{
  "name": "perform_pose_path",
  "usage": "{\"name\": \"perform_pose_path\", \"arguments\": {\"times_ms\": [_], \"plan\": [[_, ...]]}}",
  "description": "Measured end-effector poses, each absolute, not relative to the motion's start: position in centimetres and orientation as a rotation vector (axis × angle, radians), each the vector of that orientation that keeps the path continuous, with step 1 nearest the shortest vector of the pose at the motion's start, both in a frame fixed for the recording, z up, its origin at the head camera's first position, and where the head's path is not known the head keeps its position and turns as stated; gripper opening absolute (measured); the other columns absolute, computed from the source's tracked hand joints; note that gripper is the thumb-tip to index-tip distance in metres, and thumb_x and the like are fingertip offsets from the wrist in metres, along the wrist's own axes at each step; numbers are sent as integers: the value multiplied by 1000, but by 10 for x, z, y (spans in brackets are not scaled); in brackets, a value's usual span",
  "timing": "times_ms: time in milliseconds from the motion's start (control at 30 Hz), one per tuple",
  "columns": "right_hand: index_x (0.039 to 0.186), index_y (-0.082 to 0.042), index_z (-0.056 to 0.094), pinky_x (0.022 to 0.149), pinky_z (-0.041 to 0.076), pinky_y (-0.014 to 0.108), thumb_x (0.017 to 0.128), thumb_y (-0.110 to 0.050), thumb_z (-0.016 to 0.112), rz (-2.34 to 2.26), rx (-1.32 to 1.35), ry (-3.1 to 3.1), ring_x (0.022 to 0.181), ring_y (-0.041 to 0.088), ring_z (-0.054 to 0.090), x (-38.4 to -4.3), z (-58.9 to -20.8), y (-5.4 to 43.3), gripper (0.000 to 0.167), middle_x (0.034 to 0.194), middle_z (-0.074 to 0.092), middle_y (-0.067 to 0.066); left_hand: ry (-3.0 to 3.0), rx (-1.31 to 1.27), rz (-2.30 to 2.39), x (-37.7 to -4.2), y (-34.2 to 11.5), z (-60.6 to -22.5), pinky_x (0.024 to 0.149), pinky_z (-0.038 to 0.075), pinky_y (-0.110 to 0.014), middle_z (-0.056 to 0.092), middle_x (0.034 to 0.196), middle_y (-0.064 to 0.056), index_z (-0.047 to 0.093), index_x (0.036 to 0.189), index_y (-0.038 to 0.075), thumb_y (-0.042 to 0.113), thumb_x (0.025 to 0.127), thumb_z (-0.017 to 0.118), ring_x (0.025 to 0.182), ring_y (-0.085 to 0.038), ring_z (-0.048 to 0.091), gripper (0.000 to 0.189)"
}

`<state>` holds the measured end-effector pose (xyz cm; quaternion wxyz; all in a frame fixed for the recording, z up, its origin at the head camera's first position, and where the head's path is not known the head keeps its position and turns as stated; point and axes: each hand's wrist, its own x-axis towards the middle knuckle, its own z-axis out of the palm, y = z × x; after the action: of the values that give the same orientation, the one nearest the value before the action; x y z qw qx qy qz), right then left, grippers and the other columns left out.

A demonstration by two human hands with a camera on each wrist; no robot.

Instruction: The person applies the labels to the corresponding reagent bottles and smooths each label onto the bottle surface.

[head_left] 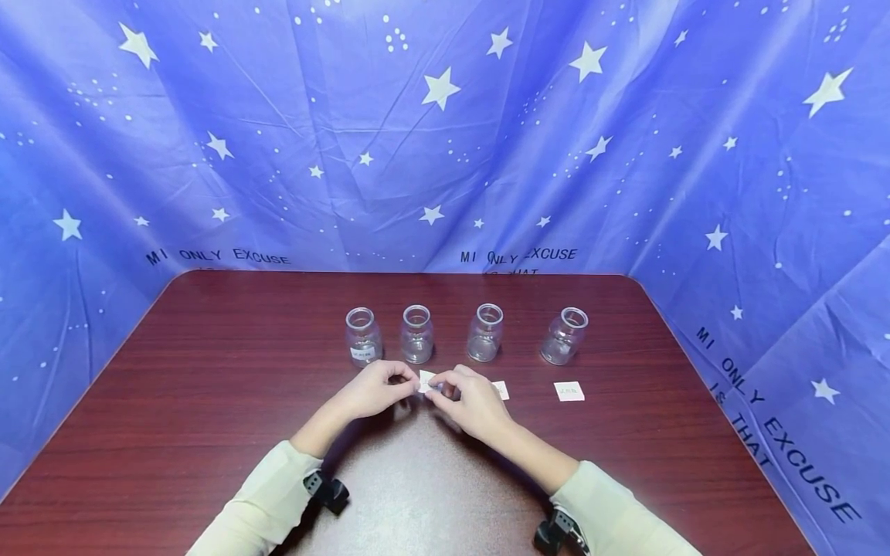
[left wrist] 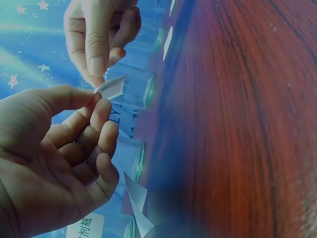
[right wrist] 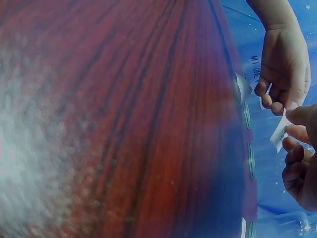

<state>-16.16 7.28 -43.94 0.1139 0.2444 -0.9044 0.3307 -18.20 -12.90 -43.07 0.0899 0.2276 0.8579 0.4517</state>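
A small white paper label (head_left: 426,380) is held between both hands, above the table in front of the second glass jar (head_left: 417,340) from the left. My left hand (head_left: 378,388) pinches the label (left wrist: 113,88) by one edge between thumb and forefinger; its other fingers are loosely curled. From the other side my right hand (head_left: 476,401) pinches the label (right wrist: 280,135) with thumb and forefinger. The leftmost glass jar (head_left: 360,332) bears a white label with writing. A folded piece of white paper (left wrist: 136,203) lies near it, below my left hand.
Two more open glass jars, a third (head_left: 484,333) and a rightmost one (head_left: 565,337), stand in the row. A white label (head_left: 568,391) lies before the rightmost jar. Another label (head_left: 501,390) is partly behind my right hand. A blue star-printed curtain (head_left: 375,116) surrounds the dark red table (head_left: 208,386).
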Motion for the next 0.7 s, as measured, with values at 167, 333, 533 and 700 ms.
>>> {"name": "perform_pose_path", "arguments": {"times_ms": [167,333,533,700], "plan": [[90,-16,72,52,38,14,82,-27,71,999,711,-2657,60,8,51,-162,-440,72,14,68,52,-8,2518,713,1343,-181,-128,-431,72,46,-20,67,86,-3,66,91,7,15,90,59,74,-5,56,11],[89,-16,72,52,39,13,81,-26,71,1011,731,-2620,60,9,53,-162,-441,71,12,68,51,-10,2517,722,1351,-181,-128,-431,71,46,-20,67,86,-1,67,91,9,18,90,60,76,-6,56,11],[89,-14,72,52,38,13,82,-22,71,1016,763,-2569,59,6,51,-161,-441,70,11,67,52,-8,2509,731,1353,-180,-127,-430,71,46,-20,68,85,-5,68,92,9,18,91,59,74,-7,58,12],[90,-14,72,53,39,13,82,-20,71,1031,764,-2564,60,7,51,-161,-440,70,10,68,52,-7,2478,685,1390,-180,-125,-430,71,46,-20,68,85,-10,68,91,6,21,92,58,75,-13,61,18]]}}
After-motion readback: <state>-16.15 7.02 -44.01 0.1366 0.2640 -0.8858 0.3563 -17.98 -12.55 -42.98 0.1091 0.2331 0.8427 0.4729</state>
